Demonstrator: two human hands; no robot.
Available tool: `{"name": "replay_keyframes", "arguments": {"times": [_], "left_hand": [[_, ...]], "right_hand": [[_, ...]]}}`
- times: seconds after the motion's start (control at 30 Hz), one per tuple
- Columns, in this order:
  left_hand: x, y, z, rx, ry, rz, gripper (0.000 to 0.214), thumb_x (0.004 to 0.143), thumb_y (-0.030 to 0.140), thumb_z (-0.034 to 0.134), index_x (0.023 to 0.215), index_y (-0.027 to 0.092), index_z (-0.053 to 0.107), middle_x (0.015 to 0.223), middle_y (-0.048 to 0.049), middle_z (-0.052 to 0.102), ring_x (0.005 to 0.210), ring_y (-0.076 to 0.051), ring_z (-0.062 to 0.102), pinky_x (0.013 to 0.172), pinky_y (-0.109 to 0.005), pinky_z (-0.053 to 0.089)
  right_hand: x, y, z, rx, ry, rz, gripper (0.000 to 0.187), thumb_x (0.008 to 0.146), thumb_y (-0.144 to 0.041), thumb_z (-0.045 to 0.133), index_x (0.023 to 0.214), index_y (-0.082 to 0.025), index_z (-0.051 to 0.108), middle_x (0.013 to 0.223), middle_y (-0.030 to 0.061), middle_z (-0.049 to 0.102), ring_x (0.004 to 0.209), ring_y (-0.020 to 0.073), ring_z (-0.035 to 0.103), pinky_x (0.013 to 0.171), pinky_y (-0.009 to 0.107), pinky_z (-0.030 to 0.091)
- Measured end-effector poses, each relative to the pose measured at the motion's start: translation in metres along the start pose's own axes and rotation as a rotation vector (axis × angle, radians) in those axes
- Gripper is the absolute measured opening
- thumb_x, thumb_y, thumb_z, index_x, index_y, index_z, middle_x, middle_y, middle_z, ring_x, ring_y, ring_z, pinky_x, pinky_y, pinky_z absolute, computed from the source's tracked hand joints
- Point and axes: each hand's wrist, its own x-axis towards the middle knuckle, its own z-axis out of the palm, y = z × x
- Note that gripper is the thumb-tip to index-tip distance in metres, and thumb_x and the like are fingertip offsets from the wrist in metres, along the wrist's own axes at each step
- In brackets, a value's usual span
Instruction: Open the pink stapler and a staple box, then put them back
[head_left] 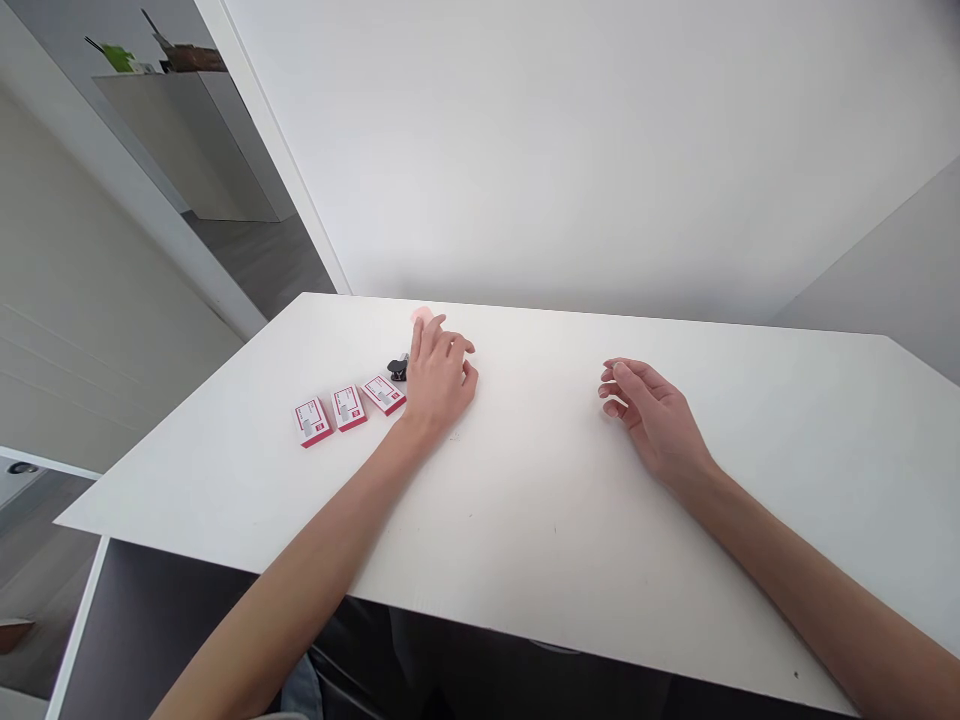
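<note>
Pink item [423,312] lay at fingertips of left hand [441,375], fingers loosely spread; right hand [660,418] well apart, fingers half-curled.

The left grip [441,372] is near three boxes [349,407], the right grip [651,412] well apart.

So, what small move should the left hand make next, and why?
Perhaps the left hand should ease its fingers onto the pink round item: the fingertips reach its near edge in view, though contact is unclear. The right hand, loosely curled over the white tabletop, is farther away.
</note>
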Motion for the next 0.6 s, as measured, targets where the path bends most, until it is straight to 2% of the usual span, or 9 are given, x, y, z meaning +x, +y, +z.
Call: {"name": "replay_keyframes", "arguments": {"times": [0.17, 0.27, 0.6], "left_hand": [[-0.001, -0.005, 0.0041, 0.027, 0.024, -0.012, 0.023, 0.088, 0.009, 0.053, 0.103, 0.02, 0.066, 0.107, -0.0087, 0.073, 0.148, -0.035, 0.048, 0.131, -0.063, 0.032], [-0.0025, -0.0069, 0.0064, 0.026, 0.018, -0.027, 0.026, 0.086, 0.006, 0.052, 0.103, 0.02, 0.066, 0.109, -0.009, 0.072, 0.148, -0.034, 0.049, 0.131, -0.061, 0.033], [-0.0035, -0.0064, 0.0043, 0.026, -0.015, -0.045, 0.038, 0.077, 0.0, 0.05, 0.104, 0.022, 0.065, 0.111, -0.009, 0.072, 0.15, -0.036, 0.046, 0.131, -0.067, 0.029]], "right_hand": [[-0.0003, -0.0009, -0.0007, 0.01, -0.004, 0.003, 0.03, 0.083, -0.059, 0.084, 0.097, -0.033, 0.081, 0.104, 0.0021, 0.064, 0.085, 0.0157, 0.059, 0.062, 0.028, 0.048], [-0.0004, -0.0007, -0.0012, -0.007, 0.001, 0.004, 0.032, 0.082, -0.06, 0.084, 0.097, -0.032, 0.08, 0.105, 0.0026, 0.065, 0.084, 0.0166, 0.06, 0.062, 0.029, 0.048], [-0.0001, 0.0001, -0.0016, -0.034, -0.01, -0.004, 0.035, 0.082, -0.063, 0.082, 0.098, -0.033, 0.079, 0.106, 0.0031, 0.066, 0.085, 0.0178, 0.062, 0.062, 0.03, 0.049]]}}
